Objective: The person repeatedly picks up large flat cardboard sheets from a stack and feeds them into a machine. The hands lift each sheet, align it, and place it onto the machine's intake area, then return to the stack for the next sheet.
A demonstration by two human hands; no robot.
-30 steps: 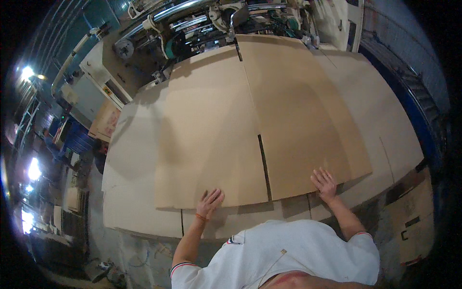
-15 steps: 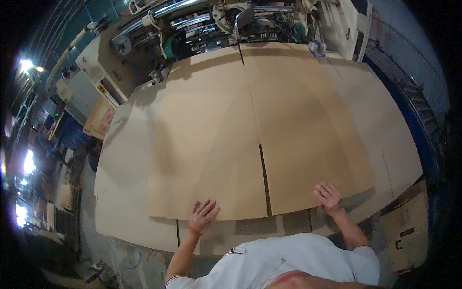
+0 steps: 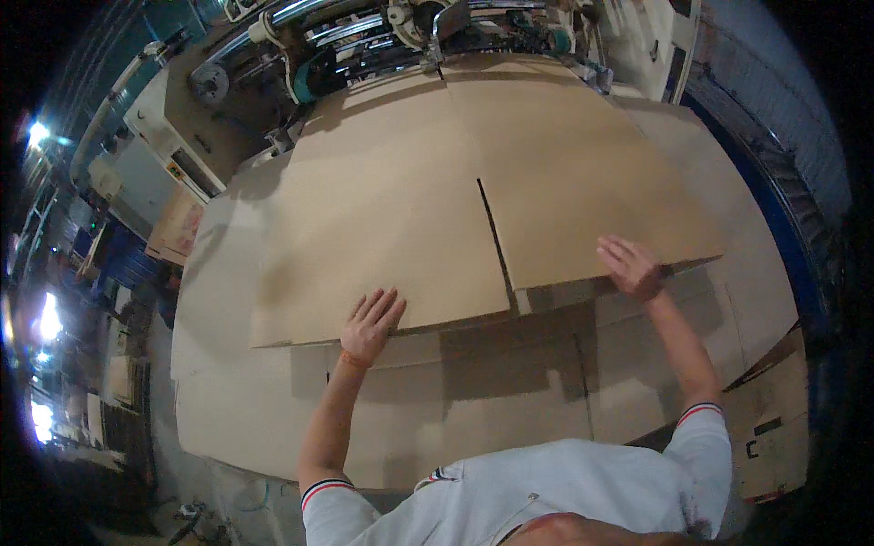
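A broad stack of flat cardboard sheets (image 3: 492, 400) fills most of the view, lying on what seems to be a feed desk whose own surface is hidden under them. On top lies the slotted cardboard sheet (image 3: 428, 191), a big brown blank with a dark slit running up from its near edge. Its far edge reaches the machine (image 3: 364, 36) at the top of the view, with its rollers and a green part.

Compared with a second ago, this top sheet lies farther from the person: more of the sheets beneath shows along its near edge, and both arms are stretched out longer. I judge from this that the sheet is being pushed forward toward the machine and is partway in.

The left hand (image 3: 371, 325) rests flat on the sheet's near edge, left of the slit, fingers open and spread, gripping nothing. The right hand (image 3: 630, 267) presses on the near edge of the right-hand panel, fingers likewise open and extended, holding nothing. A white cabinet (image 3: 173, 150) stands to the left, beside the stack.
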